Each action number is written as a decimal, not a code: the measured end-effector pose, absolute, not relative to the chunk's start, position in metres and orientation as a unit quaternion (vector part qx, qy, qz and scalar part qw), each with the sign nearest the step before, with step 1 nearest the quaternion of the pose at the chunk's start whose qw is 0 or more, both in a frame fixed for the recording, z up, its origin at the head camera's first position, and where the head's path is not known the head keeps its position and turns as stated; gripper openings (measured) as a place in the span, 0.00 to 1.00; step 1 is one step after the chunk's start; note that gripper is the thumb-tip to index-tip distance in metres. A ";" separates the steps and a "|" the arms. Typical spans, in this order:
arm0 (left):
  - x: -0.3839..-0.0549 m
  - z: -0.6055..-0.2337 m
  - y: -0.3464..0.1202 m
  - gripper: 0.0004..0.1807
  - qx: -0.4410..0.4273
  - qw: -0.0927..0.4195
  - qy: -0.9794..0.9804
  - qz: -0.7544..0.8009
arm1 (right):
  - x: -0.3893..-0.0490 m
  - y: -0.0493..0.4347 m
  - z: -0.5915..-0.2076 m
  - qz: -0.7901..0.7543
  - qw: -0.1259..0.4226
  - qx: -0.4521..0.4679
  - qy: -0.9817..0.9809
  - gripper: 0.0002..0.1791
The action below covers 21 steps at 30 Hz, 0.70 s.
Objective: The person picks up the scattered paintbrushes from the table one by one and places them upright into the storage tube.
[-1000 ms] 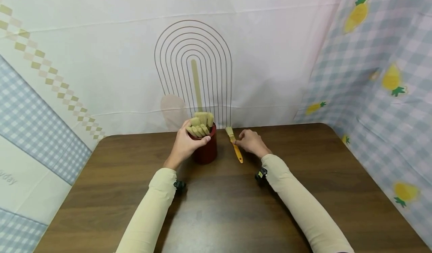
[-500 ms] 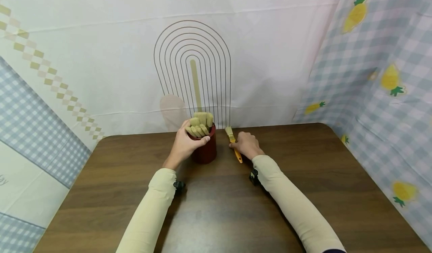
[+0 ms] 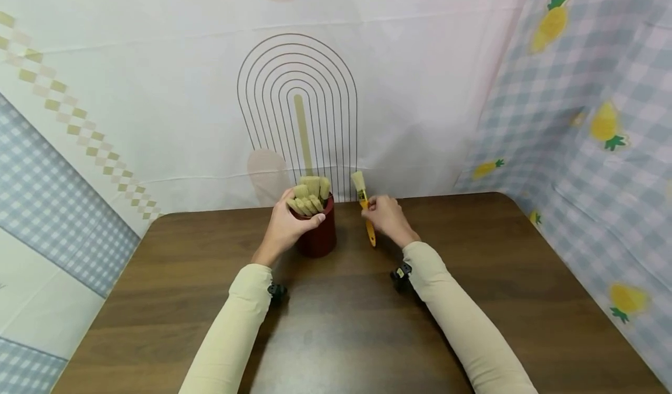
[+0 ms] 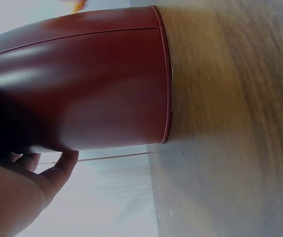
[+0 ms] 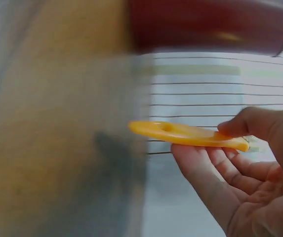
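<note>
A dark red cylindrical holder stands upright near the table's back edge, with several pale-bristled paintbrushes packed in it, bristles up. My left hand grips the holder near its rim, thumb at the front. In the left wrist view the holder's smooth wall fills much of the picture and its base meets the tabletop. To the right, my right hand pinches a paintbrush by its yellow handle, bristles up. The right wrist view shows thumb and fingers on the yellow handle, its end raised off the table.
The brown wooden table spreads toward the front. A white cloth printed with nested arches hangs right behind its back edge. Blue checked cloth with pineapple prints hangs along the right side.
The right hand has taken hold of the paintbrush and lifted it off the table, tilting it more upright. The left hand and the holder have stayed in place.
</note>
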<state>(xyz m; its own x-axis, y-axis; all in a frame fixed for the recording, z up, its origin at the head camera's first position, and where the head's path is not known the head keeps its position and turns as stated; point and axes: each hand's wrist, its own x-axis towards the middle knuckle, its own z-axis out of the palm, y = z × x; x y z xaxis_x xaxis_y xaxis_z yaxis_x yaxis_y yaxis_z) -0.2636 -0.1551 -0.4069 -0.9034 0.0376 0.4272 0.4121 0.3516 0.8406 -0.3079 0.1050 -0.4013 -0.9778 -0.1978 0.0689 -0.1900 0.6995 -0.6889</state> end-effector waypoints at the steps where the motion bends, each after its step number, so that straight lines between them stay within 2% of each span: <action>1: -0.263 -0.406 -0.156 0.37 -0.139 0.169 -0.805 -0.552 | -0.307 0.105 -0.396 -0.384 -0.009 -0.113 0.916 0.12; 6: -0.263 -0.406 -0.157 0.38 -0.135 0.162 -0.807 -0.551 | -0.300 0.106 -0.374 -0.422 -0.083 -0.149 0.890 0.13; 11: -0.245 -0.381 -0.149 0.36 -0.136 0.157 -0.803 -0.558 | -0.289 0.102 -0.348 -0.454 -0.145 -0.178 0.861 0.14; 13: -0.237 -0.372 -0.146 0.35 -0.139 0.158 -0.802 -0.559 | -0.283 0.098 -0.336 -0.458 -0.163 -0.184 0.854 0.15; 21: -0.237 -0.374 -0.147 0.34 -0.141 0.161 -0.803 -0.557 | -0.270 0.086 -0.307 -0.471 -0.205 -0.208 0.832 0.16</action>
